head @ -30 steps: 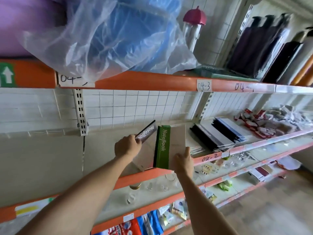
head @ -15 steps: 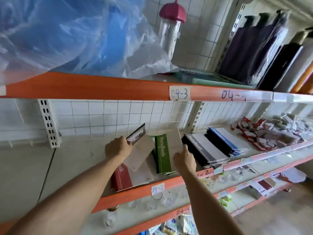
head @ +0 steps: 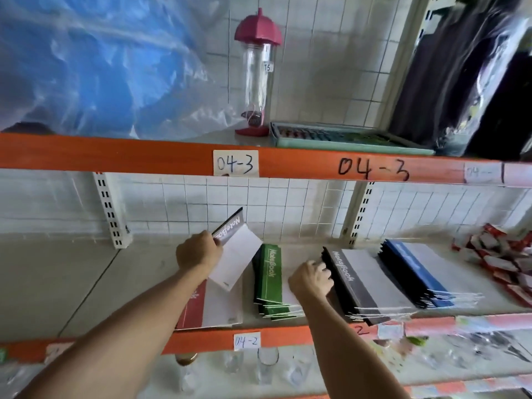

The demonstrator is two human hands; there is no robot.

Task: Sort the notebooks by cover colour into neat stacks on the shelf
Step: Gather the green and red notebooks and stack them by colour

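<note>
Four stacks (head: 362,283) line the shelf (head: 86,286) front edge; left hand (head: 198,252) grip holds a grey notebook (head: 234,243) unplaced, right hand (head: 311,279) grip on grey stack's edge.

Your view is evenly and softly lit, bright on the white tiled wall (head: 288,203), with no hard shadows. Glare washes out the plastic sheeting (head: 95,61) at upper left and the wrapped dark goods (head: 472,76) at upper right. The wide lens bends the orange shelf rail (head: 115,154) and stretches the corners. Motion blur smears the lower shelf's glassware (head: 267,367) and the red packets (head: 501,260).
</note>
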